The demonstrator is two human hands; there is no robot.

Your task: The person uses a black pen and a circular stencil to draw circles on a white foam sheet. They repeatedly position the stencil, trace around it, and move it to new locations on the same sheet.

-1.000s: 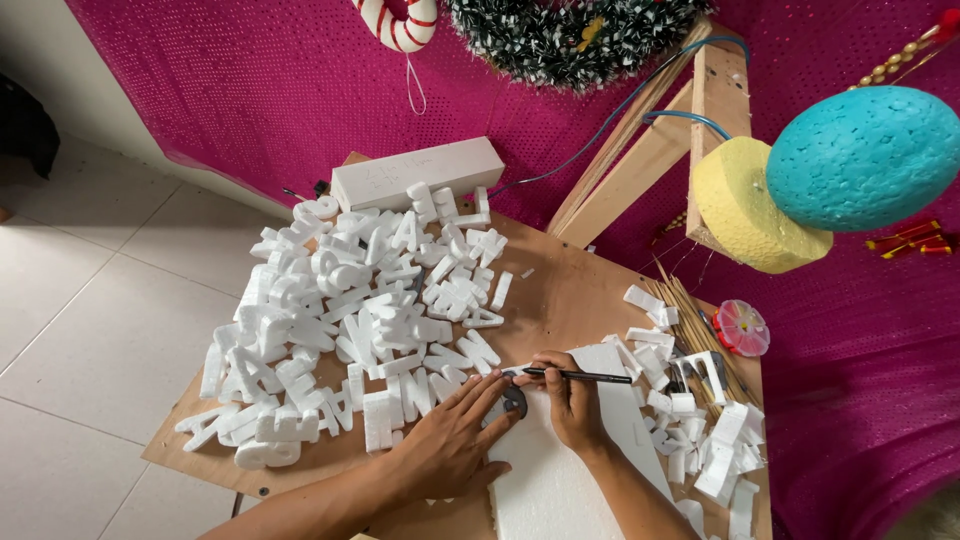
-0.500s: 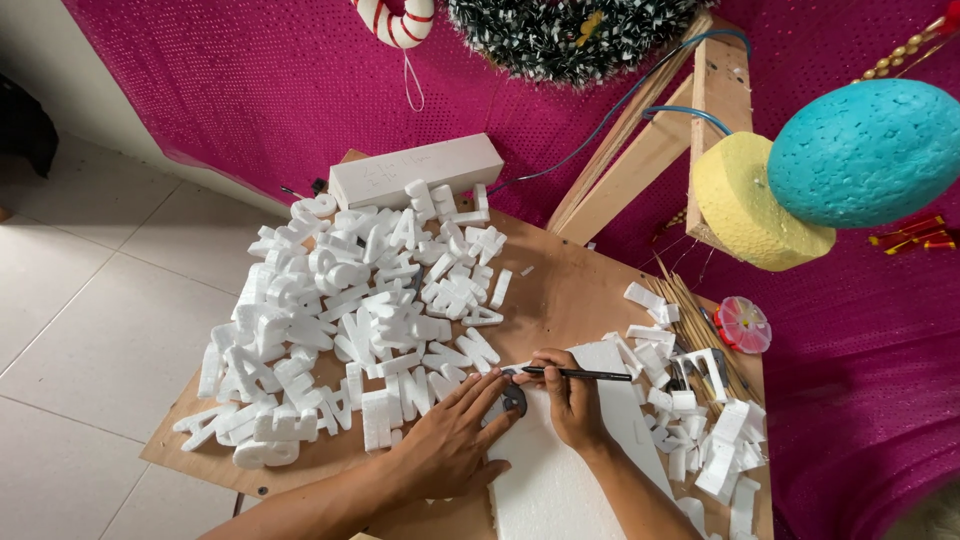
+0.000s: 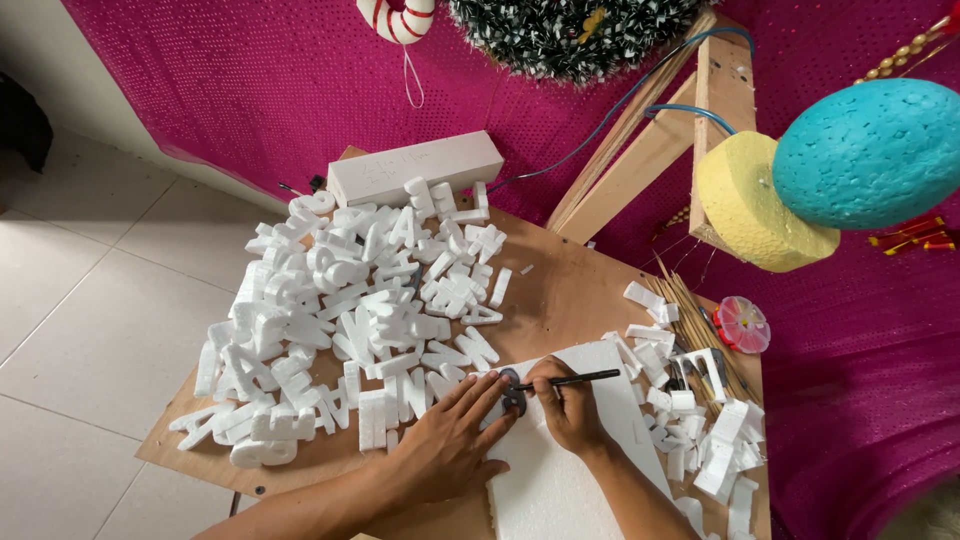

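At the near edge of the wooden board (image 3: 560,290), a white foam sheet (image 3: 570,480) lies flat, running off the bottom of the view. The left hand (image 3: 450,445) rests on it with fingers spread and straight, gripping nothing, fingertips pressing a small dark template (image 3: 512,393) onto the sheet's far corner. The right hand (image 3: 570,410) pinches a black pen (image 3: 570,379) between curled fingers, its tip at the template's edge — this looks like the tracing step, and carrying the line round would call for the template held dead still. Right of the sheet lie foam offcuts (image 3: 700,430) and thin sticks (image 3: 690,305). Further back, a heap of cut foam letters (image 3: 350,310) covers the board's left side, with a long white foam block (image 3: 415,168) at the far edge.
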